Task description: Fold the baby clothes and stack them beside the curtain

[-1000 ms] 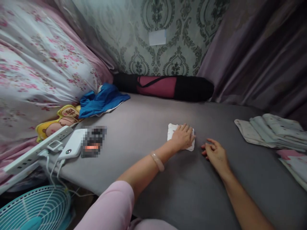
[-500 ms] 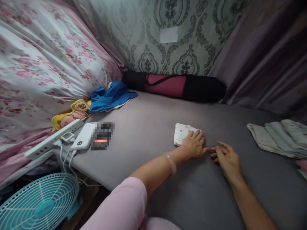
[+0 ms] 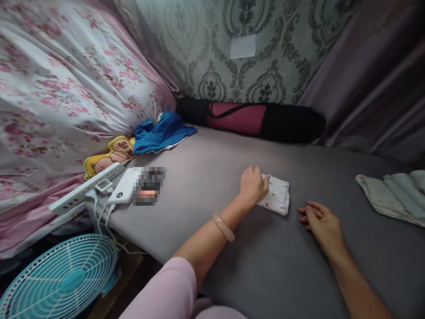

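A small folded white cloth (image 3: 276,195) with a scattered print lies on the grey bed sheet (image 3: 212,164). My left hand (image 3: 254,184) is at its left end, fingers curled down and thumb against the cloth, closed on that edge. Part of the cloth is hidden under this hand. To the right of the cloth, my right hand (image 3: 322,223) hovers low over the sheet, fingers loosely bent and apart, with nothing in it. A pale bangle (image 3: 223,227) circles my left wrist.
Folded cloths (image 3: 392,197) lie at the right. A black and red long bag (image 3: 237,117) rests along the wall. On the left are blue fabric (image 3: 162,133), a power strip (image 3: 88,186), a white power bank (image 3: 124,188) and a turquoise fan (image 3: 73,279).
My left hand has gone from lying flat on the cloth's right part to curling at its left end. The right hand stays beside the cloth. The view has shifted slightly left.
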Demonstrator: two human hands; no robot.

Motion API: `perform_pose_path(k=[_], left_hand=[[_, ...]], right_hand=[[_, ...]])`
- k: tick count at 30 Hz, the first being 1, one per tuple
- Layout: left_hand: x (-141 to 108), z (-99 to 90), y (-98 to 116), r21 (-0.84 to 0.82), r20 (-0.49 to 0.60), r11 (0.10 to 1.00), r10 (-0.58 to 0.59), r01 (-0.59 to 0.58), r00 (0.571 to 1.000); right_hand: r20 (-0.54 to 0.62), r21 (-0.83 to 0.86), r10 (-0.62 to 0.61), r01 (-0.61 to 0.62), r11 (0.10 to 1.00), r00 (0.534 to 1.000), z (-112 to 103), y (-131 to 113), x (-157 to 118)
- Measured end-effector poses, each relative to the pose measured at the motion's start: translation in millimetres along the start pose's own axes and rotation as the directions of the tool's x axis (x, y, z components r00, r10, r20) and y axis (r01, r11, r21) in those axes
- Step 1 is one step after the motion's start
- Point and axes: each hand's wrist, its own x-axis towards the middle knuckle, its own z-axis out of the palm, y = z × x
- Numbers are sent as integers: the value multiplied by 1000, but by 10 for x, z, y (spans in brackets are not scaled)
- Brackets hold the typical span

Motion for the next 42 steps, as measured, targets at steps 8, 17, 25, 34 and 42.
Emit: perform_pose_path(k=[8,17,25,34,42], left_hand=[[-55,84,-203,-98,89,957,-263,272,961],[18,143,-169,-550,343,720,-268,424,900],[-54,147,-138,-852,464,257,-33,456,885],[-200,-91,102,-760,599,-238,106,605,794],[-333,-75,344,-605,758,-305,62,736,649]], right_hand=[[8,-273,-93,91,958,996,57,-39,36],[69,-543,-145,159,824,987,211,-249,28],[97,-389,-181,204,898,979,242,-204,-48],[384,448,9,-195,873,923,104,-456,-345],[551,677,76,-498,542,831,81,-356,-412]])
